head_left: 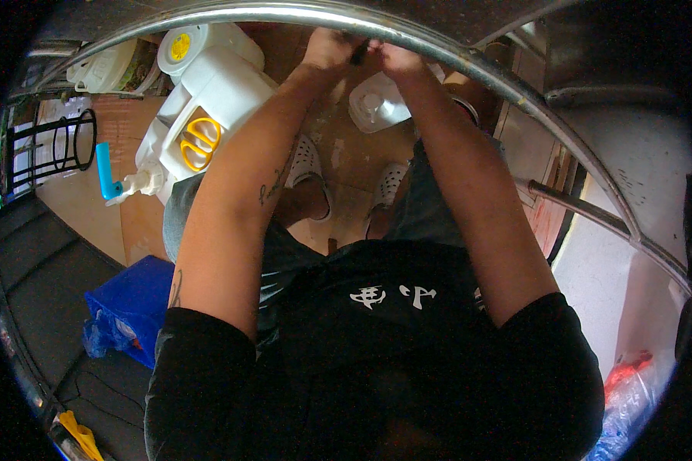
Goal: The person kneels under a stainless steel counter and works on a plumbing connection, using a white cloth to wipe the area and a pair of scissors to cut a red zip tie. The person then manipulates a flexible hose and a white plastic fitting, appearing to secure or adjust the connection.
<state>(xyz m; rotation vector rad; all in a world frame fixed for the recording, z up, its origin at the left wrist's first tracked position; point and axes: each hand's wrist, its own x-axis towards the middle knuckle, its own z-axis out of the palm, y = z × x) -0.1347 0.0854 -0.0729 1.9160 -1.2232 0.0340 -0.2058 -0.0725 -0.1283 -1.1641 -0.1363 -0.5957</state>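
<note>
Both my arms stretch away from me, and the hands meet at the top of the picture under a curved metal tube (346, 13). My left hand (329, 48) looks closed, its fingers partly behind the tube. Close beside it, my right hand (397, 58) is also closed, its fingertips drawn together. A small dark thing (360, 53) shows between them; its kind is too hidden to make out. Below the hands, a clear plastic container (377, 103) rests on the brown floor, partly covered by my right forearm.
To the left stands a white plastic jug (227, 84) with a tap with a blue lever (106, 173); yellow scissor handles (201, 144) lie against it. A black wire rack (54, 150) and a blue bag (131, 303) are further left. A metal bar (584, 207) crosses on the right.
</note>
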